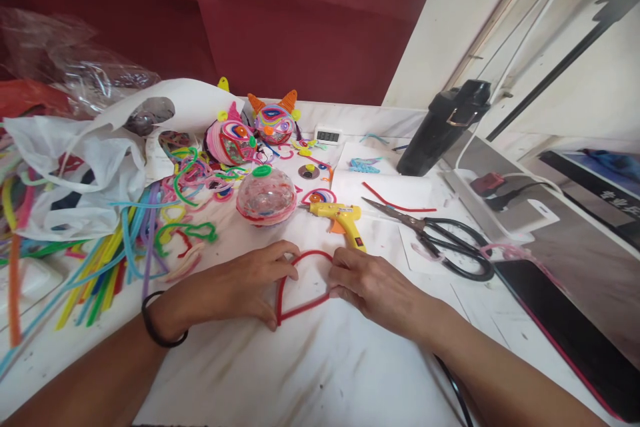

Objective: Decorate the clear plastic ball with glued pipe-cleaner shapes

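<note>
Left hand [245, 283] (nine o'clock) and right hand [367, 280] (three) clasp a red pipe-cleaner loop [303, 309]; even pressure should preserve its curve.

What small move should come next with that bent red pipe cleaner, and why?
Perhaps the right hand should pinch the two sides of the red pipe cleaner together while the left hand steadies its sharp corner: both sides run to the right hand, though whether they meet there is hidden.
</note>
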`<control>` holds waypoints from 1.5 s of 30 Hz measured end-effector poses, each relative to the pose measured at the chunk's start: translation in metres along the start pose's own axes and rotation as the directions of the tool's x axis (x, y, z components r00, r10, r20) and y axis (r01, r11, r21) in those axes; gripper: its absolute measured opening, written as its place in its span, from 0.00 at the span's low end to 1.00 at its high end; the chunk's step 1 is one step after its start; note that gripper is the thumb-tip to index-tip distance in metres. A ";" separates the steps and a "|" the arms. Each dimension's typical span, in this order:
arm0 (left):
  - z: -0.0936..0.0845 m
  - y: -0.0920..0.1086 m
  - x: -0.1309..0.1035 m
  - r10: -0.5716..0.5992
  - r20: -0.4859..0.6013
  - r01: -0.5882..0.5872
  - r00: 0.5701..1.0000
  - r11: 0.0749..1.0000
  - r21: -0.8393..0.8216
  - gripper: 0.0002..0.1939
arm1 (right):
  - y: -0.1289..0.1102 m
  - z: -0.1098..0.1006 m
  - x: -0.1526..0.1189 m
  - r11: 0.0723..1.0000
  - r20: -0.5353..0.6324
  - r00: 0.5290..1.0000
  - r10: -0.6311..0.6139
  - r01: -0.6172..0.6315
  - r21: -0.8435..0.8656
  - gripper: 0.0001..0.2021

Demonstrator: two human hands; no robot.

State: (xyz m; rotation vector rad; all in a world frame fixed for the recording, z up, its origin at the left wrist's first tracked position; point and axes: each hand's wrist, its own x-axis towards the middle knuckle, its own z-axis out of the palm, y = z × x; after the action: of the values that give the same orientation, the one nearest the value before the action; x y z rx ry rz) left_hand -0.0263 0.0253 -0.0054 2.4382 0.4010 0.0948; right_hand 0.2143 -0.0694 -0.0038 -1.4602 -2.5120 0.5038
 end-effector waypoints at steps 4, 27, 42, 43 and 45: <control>0.003 -0.005 0.000 0.030 -0.036 -0.029 0.999 1.000 0.006 0.24 | 0.000 0.002 0.000 1.000 -0.011 1.000 -0.014 0.014 -0.019 0.07; -0.005 -0.011 -0.001 0.051 -0.082 -0.043 0.995 0.995 0.087 0.15 | 0.000 0.006 -0.002 0.993 -0.006 1.000 -0.024 0.023 -0.116 0.07; -0.006 -0.010 0.001 0.039 -0.123 -0.026 0.992 0.994 0.105 0.08 | -0.009 0.013 -0.002 0.925 -0.090 0.965 -0.246 0.206 -0.321 0.11; -0.007 -0.008 0.001 0.026 -0.127 -0.012 0.992 0.995 0.104 0.08 | -0.010 0.014 -0.001 0.918 -0.081 0.963 -0.257 0.217 -0.333 0.11; -0.008 -0.006 0.002 -0.006 -0.127 0.019 0.992 0.995 0.095 0.08 | -0.012 0.016 -0.001 0.904 -0.074 0.959 -0.274 0.231 -0.360 0.09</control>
State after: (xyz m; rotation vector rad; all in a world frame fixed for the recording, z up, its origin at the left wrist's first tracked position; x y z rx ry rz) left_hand -0.0269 0.0353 -0.0031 2.5324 0.4873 0.2304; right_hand 0.2002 -0.0786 -0.0136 -1.1886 -2.7316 -0.0801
